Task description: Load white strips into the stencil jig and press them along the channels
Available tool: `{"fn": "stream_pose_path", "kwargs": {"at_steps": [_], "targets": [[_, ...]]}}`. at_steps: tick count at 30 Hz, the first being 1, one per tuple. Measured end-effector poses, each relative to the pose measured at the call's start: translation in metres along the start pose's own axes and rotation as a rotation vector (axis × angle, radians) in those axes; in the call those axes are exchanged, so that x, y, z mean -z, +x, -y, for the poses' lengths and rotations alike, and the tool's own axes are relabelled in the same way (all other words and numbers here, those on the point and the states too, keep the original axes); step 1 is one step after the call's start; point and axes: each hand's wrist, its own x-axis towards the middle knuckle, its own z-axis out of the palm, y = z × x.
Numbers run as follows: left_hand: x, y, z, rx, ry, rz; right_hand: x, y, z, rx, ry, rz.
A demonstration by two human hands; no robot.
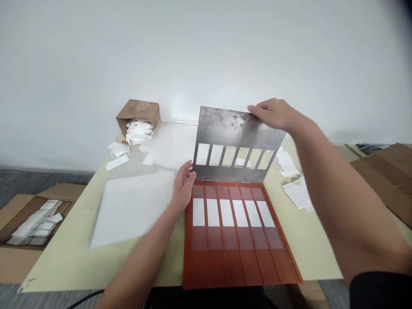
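Pinching the grey windowed metal plate by its top, the right hand holds it raised at the far edge of the red-brown grooved board, presumably baring six white rectangular cards; left hand beside plate's left edge, grip unclear.

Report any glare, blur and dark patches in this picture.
Head view: pale, patchy sheen on the grey metal plate with rectangular cut-outs, gripped at its top edge by the right hand; head view: soft, smeared edges on the large white flat sheet lying on the pale yellow table; head view: the upper right corner falls into darkness.
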Motion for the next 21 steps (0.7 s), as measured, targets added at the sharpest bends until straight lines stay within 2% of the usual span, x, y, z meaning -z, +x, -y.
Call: {"fn": "stream_pose_path", "kwargs": {"at_steps": [4, 7, 11, 14, 16, 18, 21], "targets": [[0.0, 0.0, 0.007, 0.033, 0.057, 0.026, -0.037, 0.029, 0.0, -0.071, -0.115, -0.043], [0.001, 0.001, 0.009, 0.053, 0.097, 0.055, -0.065, 0.042, -0.004, -0.071, -0.143, -0.068], [0.0, -0.001, 0.006, 0.048, 0.168, 0.092, -0.094, 0.048, -0.008, -0.056, -0.156, -0.096], [0.0, -0.004, 0.003, 0.032, 0.226, 0.131, -0.108, 0.048, -0.005, -0.093, -0.103, -0.086], [0.001, -0.003, 0.003, 0.017, 0.256, 0.144, -0.113, 0.045, 0.002, -0.124, -0.057, -0.048], [0.001, -0.001, 0.004, -0.001, 0.275, 0.142, -0.116, 0.036, 0.016, -0.093, 0.009, -0.045], [0.003, 0.001, -0.001, -0.039, 0.291, 0.123, -0.126, 0.008, 0.053, 0.122, 0.275, -0.117]]}}
